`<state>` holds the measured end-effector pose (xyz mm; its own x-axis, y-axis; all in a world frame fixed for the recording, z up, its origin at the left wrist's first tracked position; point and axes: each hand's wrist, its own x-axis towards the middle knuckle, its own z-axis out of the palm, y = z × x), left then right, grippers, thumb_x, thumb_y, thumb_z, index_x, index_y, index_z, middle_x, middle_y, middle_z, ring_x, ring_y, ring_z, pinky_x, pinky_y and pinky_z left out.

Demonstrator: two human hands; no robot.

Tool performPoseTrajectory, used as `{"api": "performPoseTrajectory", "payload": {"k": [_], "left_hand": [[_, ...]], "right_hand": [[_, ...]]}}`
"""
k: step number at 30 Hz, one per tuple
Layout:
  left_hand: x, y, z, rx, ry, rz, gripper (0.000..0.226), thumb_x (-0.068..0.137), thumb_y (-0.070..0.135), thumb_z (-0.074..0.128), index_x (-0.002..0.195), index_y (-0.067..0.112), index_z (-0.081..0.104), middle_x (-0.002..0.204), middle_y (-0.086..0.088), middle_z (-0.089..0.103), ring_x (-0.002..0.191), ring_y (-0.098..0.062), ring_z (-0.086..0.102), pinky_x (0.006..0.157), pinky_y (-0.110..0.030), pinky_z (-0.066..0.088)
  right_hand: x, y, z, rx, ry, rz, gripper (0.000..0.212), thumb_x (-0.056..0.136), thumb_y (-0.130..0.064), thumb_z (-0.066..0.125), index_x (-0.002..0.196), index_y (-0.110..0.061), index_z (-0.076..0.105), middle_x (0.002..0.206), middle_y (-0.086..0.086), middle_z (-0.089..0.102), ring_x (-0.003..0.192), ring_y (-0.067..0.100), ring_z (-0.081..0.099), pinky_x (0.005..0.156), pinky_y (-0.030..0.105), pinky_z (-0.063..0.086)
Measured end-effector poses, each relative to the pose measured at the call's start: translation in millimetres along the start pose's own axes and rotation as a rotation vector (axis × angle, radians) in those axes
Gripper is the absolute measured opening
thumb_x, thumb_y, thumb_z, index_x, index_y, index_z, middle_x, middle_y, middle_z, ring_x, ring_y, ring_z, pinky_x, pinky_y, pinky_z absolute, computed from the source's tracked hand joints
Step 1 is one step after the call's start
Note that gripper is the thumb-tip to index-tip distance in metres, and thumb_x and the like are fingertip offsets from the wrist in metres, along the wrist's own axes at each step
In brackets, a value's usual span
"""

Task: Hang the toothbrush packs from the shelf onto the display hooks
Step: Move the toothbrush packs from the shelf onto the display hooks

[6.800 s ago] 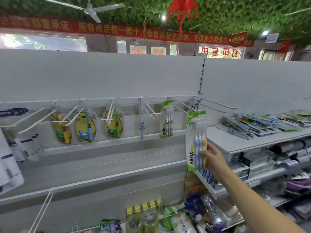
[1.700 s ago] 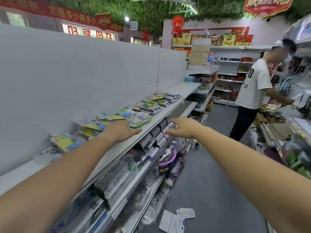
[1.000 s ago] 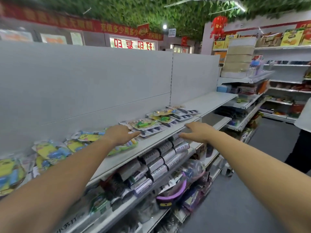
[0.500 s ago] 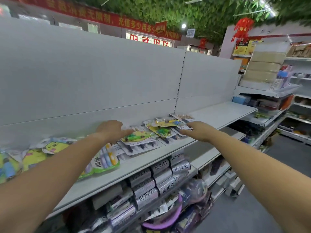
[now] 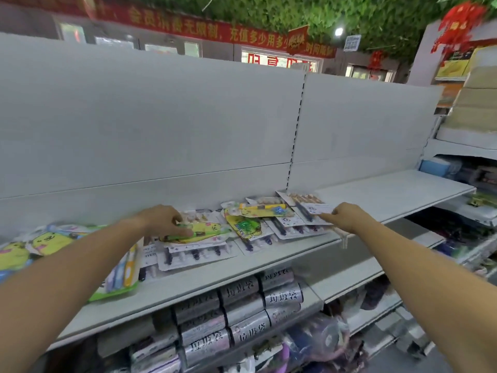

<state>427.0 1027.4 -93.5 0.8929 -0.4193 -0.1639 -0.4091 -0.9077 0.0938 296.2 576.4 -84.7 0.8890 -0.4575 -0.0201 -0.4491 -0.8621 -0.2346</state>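
Several toothbrush packs lie flat in overlapping piles on the white shelf (image 5: 242,270). My left hand (image 5: 164,222) rests on a yellow cartoon pack (image 5: 207,230) holding a green brush, with fingers and thumb curled at its left edge. My right hand (image 5: 347,216) reaches left, its fingers stretched out and touching the right edge of a white-card pack (image 5: 313,210). Between the hands lies a yellow-green pack (image 5: 244,226). Under them are white packs with dark brushes (image 5: 196,255). No display hooks are in view.
A green-edged pack (image 5: 121,275) lies under my left forearm, and more yellow cartoon packs (image 5: 40,242) lie at far left. Silver bag rolls (image 5: 242,305) fill the shelf below. A bare shelf section (image 5: 390,189) runs right toward stacked boxes (image 5: 473,109).
Both hands have moved further in over the piles. My left hand came down onto the yellow cartoon pack and my right hand reached the white-card pack. The view swung closer to the shelf.
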Motion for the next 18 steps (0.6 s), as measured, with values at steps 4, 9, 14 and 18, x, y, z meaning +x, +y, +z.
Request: {"api": "performPoseTrajectory", "payload": {"k": [4,9,14,18], "left_hand": [[1.5,8.3,-6.0,-0.01,0.001,-0.114,0.084,0.08,0.072,0.068,0.142,0.017,0.057,0.138,0.0,0.063,0.115,-0.019,0.062,0.101,-0.031,0.048],[-0.3,5.7,-7.7,-0.073,-0.036,-0.224,0.089,0.074,0.072,0.073,0.143,0.017,0.056,0.137,0.0,0.062,0.113,-0.018,0.059,0.104,-0.033,0.046],[-4.5,-3.8,-11.4,-0.137,-0.054,-0.26,0.124,0.042,0.094,0.063,0.141,0.019,0.059,0.134,0.0,0.064,0.115,-0.019,0.06,0.106,-0.034,0.045],[-4.2,-7.3,-4.5,-0.164,-0.027,-0.301,0.087,0.074,0.07,0.074,0.142,0.018,0.059,0.135,-0.002,0.064,0.117,-0.02,0.06,0.105,-0.032,0.044]], "right_hand": [[40.5,30.5,0.9,0.056,-0.009,0.068,0.055,0.092,-0.058,0.061,0.067,-0.011,0.047,0.065,0.004,0.048,0.06,0.018,0.047,0.058,0.032,0.037],[73.8,28.5,-0.1,0.114,-0.092,0.076,0.057,0.096,-0.058,0.056,0.074,-0.006,0.05,0.079,0.009,0.057,0.083,0.028,0.054,0.079,0.034,0.042],[91.0,27.0,2.3,0.125,-0.201,0.108,0.057,0.085,-0.057,0.072,0.085,-0.002,0.056,0.08,0.009,0.058,0.079,0.026,0.056,0.073,0.032,0.041],[96.9,24.3,-3.8,0.135,-0.288,0.141,0.078,0.079,-0.055,0.079,0.122,0.006,0.055,0.115,0.019,0.06,0.092,0.033,0.055,0.081,0.038,0.044]]}}
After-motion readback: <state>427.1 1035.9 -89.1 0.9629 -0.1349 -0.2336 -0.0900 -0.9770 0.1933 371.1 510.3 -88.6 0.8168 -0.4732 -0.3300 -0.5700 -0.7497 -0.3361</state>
